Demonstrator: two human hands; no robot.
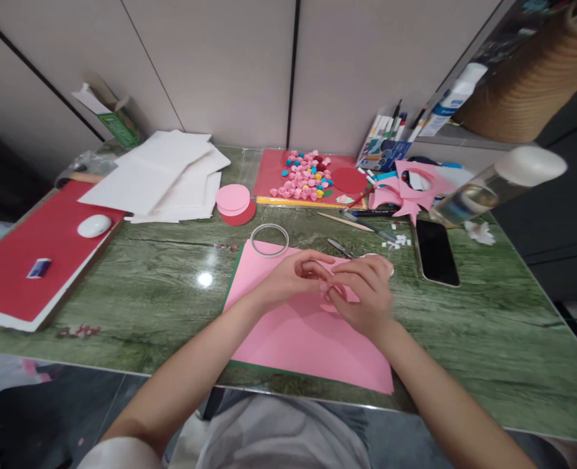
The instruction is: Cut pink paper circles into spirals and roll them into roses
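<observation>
My left hand (295, 277) and my right hand (366, 293) meet over a sheet of pink paper (298, 339). Between their fingertips is a curled strip of pink paper (337, 291), which both hands pinch. The fingers hide part of it. A roll of tape (269, 240), seen as a thin pale ring, rests at the top edge of the pink sheet. Scissors (341, 248) lie just beyond my hands, partly covered. Green paper shows along the left and lower edges under the pink sheet.
Pink, blue and yellow paper pieces (308, 176) are heaped at the back on a red pack. Pink circles (233, 199) lie left of it. To the right are a phone (437, 253), a tall bottle (498, 185) and paper scraps (418, 185). White sheets (156, 169) and a mouse (94, 226) sit left.
</observation>
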